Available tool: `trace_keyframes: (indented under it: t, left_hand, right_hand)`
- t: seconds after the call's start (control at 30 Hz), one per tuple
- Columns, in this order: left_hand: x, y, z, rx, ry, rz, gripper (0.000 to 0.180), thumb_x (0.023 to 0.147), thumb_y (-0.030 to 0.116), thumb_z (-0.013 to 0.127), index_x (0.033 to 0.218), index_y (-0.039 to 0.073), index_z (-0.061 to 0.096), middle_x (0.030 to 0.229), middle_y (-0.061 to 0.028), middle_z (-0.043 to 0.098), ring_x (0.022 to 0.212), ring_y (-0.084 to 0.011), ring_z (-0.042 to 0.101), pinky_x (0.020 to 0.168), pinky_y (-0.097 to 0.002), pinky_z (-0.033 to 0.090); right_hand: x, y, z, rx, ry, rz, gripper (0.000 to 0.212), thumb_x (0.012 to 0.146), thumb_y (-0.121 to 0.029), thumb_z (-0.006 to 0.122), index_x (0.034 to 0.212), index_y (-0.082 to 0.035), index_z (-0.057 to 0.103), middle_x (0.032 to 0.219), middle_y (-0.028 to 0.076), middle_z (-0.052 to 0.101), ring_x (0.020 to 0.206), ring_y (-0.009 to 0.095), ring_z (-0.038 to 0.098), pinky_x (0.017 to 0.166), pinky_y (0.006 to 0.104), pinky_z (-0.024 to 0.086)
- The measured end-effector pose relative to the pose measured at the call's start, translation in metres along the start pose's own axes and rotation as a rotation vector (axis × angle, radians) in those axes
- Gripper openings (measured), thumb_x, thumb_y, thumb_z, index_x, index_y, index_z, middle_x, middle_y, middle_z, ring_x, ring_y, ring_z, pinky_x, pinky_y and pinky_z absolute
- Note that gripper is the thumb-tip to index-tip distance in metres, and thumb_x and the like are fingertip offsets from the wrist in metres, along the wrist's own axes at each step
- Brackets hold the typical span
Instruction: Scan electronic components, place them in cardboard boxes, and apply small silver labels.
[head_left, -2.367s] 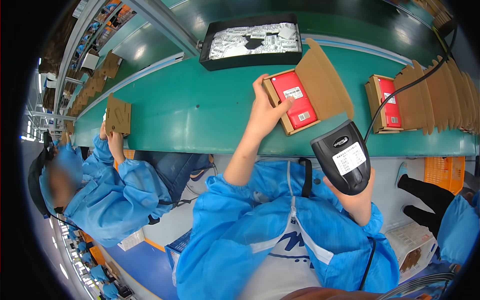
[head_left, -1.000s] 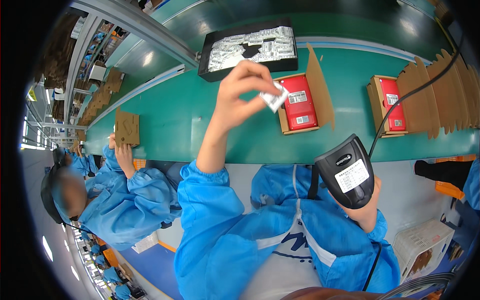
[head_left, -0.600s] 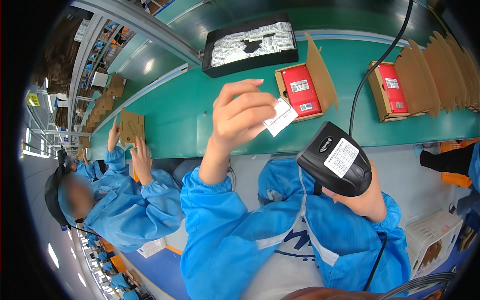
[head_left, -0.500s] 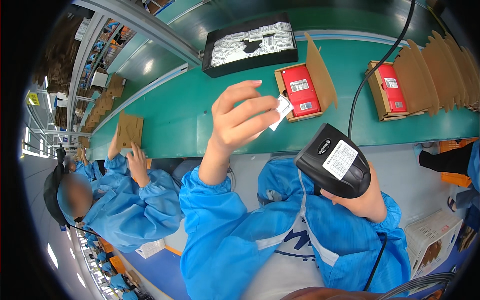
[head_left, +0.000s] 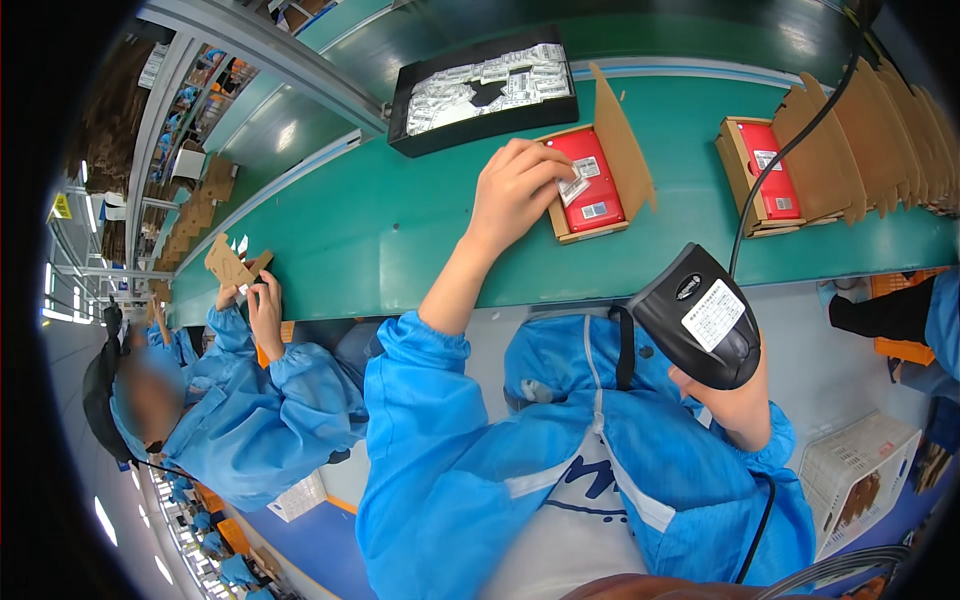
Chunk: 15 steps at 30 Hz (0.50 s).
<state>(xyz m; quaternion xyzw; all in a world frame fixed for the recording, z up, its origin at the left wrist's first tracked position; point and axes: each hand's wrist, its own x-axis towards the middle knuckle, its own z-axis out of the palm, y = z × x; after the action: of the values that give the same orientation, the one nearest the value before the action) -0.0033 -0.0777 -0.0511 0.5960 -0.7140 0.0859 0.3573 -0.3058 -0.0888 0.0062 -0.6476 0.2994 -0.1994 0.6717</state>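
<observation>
My left hand (head_left: 515, 188) reaches over the green belt (head_left: 400, 240) and pinches a small silver packet (head_left: 573, 188) against the red item in an open cardboard box (head_left: 592, 183). My right hand (head_left: 735, 400) stays close to my chest, gripping a black handheld scanner (head_left: 698, 318) with a white label and a cable running up to the right. A black tray (head_left: 480, 88) full of several similar silver packets lies just beyond the box.
A second open cardboard box (head_left: 765, 185) with a red item sits on the belt to the right, next to a row of flat cardboard blanks (head_left: 880, 120). A co-worker in blue (head_left: 240, 420) on my left folds a cardboard piece (head_left: 232, 265). A white crate (head_left: 860, 480) stands lower right.
My left hand held the silver packet up near the scanner, then lowered it onto the red item in the box. The scanner has dropped slightly back toward my chest.
</observation>
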Motion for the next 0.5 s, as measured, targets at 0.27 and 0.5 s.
trace_keyframes:
  t: [0.27, 0.5]
  left_hand:
    - [0.000, 0.009, -0.004, -0.014, -0.025, -0.265, 0.046, 0.073, -0.015, 0.041, 0.109, 0.008, 0.060, 0.108, -0.0116, 0.059, 0.102, -0.0269, 0.055, 0.084, -0.0333, 0.045]
    - [0.002, 0.096, 0.032, 0.359, -0.163, -0.451, 0.086, 0.070, 0.034, 0.067, 0.136, 0.000, 0.024, 0.139, -0.0172, 0.031, 0.122, -0.0331, 0.036, 0.100, -0.0435, 0.030]
  right_hand:
    - [0.000, 0.018, -0.008, 0.009, 0.110, -0.037, 0.030, 0.064, -0.011, 0.077, 0.090, -0.003, 0.064, 0.081, 0.010, 0.067, 0.070, 0.021, 0.066, 0.066, 0.0280, 0.049]
    - [0.003, 0.021, -0.014, 0.016, 0.082, -0.044, 0.030, 0.063, -0.008, 0.076, 0.090, -0.001, 0.064, 0.080, 0.011, 0.067, 0.070, 0.020, 0.066, 0.062, 0.0281, 0.050]
